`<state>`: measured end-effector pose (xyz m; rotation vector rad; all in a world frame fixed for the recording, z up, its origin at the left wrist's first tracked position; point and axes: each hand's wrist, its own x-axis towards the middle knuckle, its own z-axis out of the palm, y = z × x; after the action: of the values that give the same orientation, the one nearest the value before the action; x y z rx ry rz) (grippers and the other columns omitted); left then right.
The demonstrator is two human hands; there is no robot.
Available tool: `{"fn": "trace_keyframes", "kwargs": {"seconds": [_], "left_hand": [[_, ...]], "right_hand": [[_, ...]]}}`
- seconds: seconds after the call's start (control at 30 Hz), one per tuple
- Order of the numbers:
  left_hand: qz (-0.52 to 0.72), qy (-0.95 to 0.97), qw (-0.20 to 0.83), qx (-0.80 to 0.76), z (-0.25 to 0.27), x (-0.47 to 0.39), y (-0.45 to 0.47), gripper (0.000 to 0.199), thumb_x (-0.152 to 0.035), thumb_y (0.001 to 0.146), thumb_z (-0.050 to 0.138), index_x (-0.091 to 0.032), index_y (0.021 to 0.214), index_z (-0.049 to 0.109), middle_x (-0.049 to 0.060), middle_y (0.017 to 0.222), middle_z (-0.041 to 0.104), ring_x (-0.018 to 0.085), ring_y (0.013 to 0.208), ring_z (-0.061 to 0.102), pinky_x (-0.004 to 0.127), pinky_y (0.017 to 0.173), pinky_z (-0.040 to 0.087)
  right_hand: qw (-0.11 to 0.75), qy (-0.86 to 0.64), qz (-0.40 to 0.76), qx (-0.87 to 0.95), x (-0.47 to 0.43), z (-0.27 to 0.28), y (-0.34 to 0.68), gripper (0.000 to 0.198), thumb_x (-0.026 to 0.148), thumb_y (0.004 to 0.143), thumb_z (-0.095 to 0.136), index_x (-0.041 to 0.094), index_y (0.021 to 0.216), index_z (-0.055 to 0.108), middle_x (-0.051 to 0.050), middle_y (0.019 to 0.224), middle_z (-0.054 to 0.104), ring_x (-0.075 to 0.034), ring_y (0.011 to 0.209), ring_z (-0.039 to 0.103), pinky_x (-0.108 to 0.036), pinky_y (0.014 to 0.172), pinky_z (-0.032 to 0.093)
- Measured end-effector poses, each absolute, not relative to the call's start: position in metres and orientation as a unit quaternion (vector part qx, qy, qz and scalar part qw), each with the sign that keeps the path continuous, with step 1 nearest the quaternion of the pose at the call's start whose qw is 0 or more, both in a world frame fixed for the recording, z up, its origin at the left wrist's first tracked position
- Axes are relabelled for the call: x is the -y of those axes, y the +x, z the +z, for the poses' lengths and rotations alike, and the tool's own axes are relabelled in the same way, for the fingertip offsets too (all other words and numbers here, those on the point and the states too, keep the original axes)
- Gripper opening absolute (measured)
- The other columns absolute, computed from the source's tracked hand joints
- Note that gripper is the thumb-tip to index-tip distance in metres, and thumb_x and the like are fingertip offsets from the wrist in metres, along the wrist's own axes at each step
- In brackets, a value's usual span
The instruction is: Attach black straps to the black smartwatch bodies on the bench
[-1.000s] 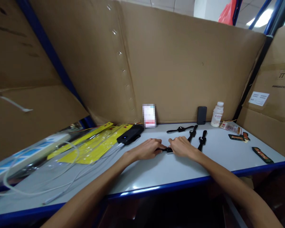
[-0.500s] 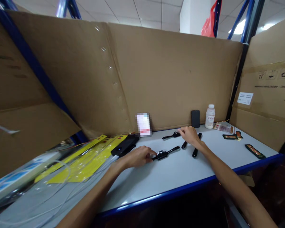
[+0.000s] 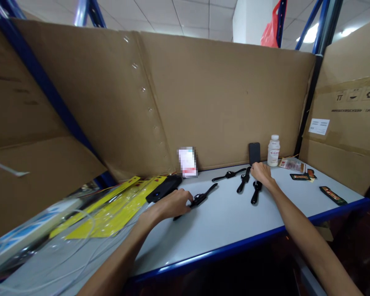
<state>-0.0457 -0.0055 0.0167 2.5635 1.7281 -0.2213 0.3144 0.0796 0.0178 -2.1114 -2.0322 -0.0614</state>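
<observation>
My left hand [image 3: 181,200] has its fingers curled on the body of a black two-handled spokeshave [image 3: 200,199], which lies slanted over the table. Farther right, my right hand [image 3: 262,172] is closed over the far end of another black spokeshave [image 3: 256,189]. Its far handle is hidden under the fingers. Just left of that hand lies a third spokeshave [image 3: 243,181], pointing away from me. Behind it another black spokeshave [image 3: 230,175] rests nearly crosswise, with no hand on it.
A dark phone [image 3: 254,153] and white bottle [image 3: 274,151] stand against the cardboard wall [image 3: 228,102]. Small dark green packets [image 3: 332,195] lie on the right. Yellow packaging [image 3: 120,213], white cables [image 3: 89,246] and a black device [image 3: 163,189] fill the left. The table's blue edge [image 3: 209,257] runs in front.
My right hand has moved right, off the crosswise spokeshave, to the rightmost one. The spokeshave at my left hand has shifted left and turned to a steeper slant.
</observation>
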Motion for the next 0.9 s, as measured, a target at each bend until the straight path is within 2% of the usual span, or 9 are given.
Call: {"fn": "trace_keyframes", "kwargs": {"seconds": [0.17, 0.33, 0.5, 0.6, 0.67, 0.77, 0.9], "left_hand": [[-0.102, 0.782, -0.025, -0.615, 0.017, 0.006, -0.051, 0.039, -0.024, 0.081, 0.061, -0.018, 0.117, 0.076, 0.019, 0.114, 0.074, 0.036, 0.107, 0.070, 0.041, 0.087, 0.053], [-0.114, 0.771, -0.074, -0.622, 0.011, 0.000, -0.045, 0.032, -0.027, 0.093, 0.051, -0.014, 0.112, 0.074, 0.022, 0.112, 0.073, 0.038, 0.104, 0.071, 0.046, 0.086, 0.054], [-0.075, 0.771, -0.075, -0.628, -0.001, -0.014, -0.041, 0.041, -0.024, 0.098, 0.045, -0.018, 0.132, 0.067, 0.020, 0.122, 0.070, 0.036, 0.108, 0.070, 0.044, 0.087, 0.054], [-0.063, 0.775, -0.076, -0.624, -0.003, -0.025, -0.037, 0.045, -0.023, 0.099, 0.045, -0.019, 0.140, 0.062, 0.019, 0.126, 0.068, 0.034, 0.109, 0.070, 0.040, 0.087, 0.055], [-0.063, 0.778, -0.079, -0.620, -0.003, -0.035, -0.031, 0.045, -0.023, 0.098, 0.046, -0.020, 0.140, 0.062, 0.019, 0.126, 0.069, 0.033, 0.109, 0.070, 0.039, 0.087, 0.055], [-0.063, 0.780, -0.079, -0.617, 0.000, -0.053, -0.021, 0.042, -0.023, 0.096, 0.050, -0.023, 0.135, 0.066, 0.017, 0.123, 0.071, 0.031, 0.110, 0.070, 0.038, 0.089, 0.054], [-0.055, 0.787, -0.076, -0.610, -0.001, -0.081, -0.004, 0.037, -0.024, 0.096, 0.052, -0.024, 0.128, 0.070, 0.015, 0.120, 0.073, 0.031, 0.110, 0.070, 0.037, 0.089, 0.054]], "right_hand": [[0.100, -0.717, -0.005, 0.689, -0.081, 0.016, 0.314, 0.035, 0.023, 0.099, 0.048, 0.010, 0.117, 0.074, -0.026, 0.120, 0.071, -0.032, 0.114, 0.068, -0.033, 0.088, 0.049], [0.092, -0.721, 0.005, 0.686, -0.077, 0.020, 0.313, 0.036, 0.017, 0.095, 0.050, 0.008, 0.120, 0.074, -0.028, 0.124, 0.069, -0.034, 0.115, 0.068, -0.035, 0.089, 0.051], [0.088, -0.721, 0.024, 0.687, -0.074, 0.024, 0.316, 0.037, 0.018, 0.094, 0.052, 0.009, 0.123, 0.073, -0.028, 0.127, 0.068, -0.034, 0.117, 0.068, -0.035, 0.088, 0.051], [0.086, -0.725, 0.035, 0.682, -0.075, 0.028, 0.323, 0.036, 0.026, 0.094, 0.057, 0.009, 0.122, 0.073, -0.027, 0.127, 0.068, -0.034, 0.117, 0.068, -0.033, 0.085, 0.051], [0.078, -0.726, 0.045, 0.682, -0.074, 0.033, 0.327, 0.035, 0.033, 0.093, 0.063, 0.010, 0.116, 0.076, -0.024, 0.119, 0.073, -0.033, 0.112, 0.070, -0.031, 0.080, 0.051], [0.048, -0.713, 0.095, 0.693, -0.073, 0.040, 0.334, 0.031, 0.039, 0.091, 0.066, 0.011, 0.098, 0.078, -0.018, 0.092, 0.078, -0.027, 0.090, 0.075, -0.028, 0.072, 0.051], [-0.003, -0.679, 0.219, 0.701, -0.073, 0.038, 0.342, 0.030, 0.041, 0.087, 0.072, 0.011, 0.084, 0.073, -0.012, 0.070, 0.074, -0.021, 0.066, 0.071, -0.028, 0.064, 0.052]]}}
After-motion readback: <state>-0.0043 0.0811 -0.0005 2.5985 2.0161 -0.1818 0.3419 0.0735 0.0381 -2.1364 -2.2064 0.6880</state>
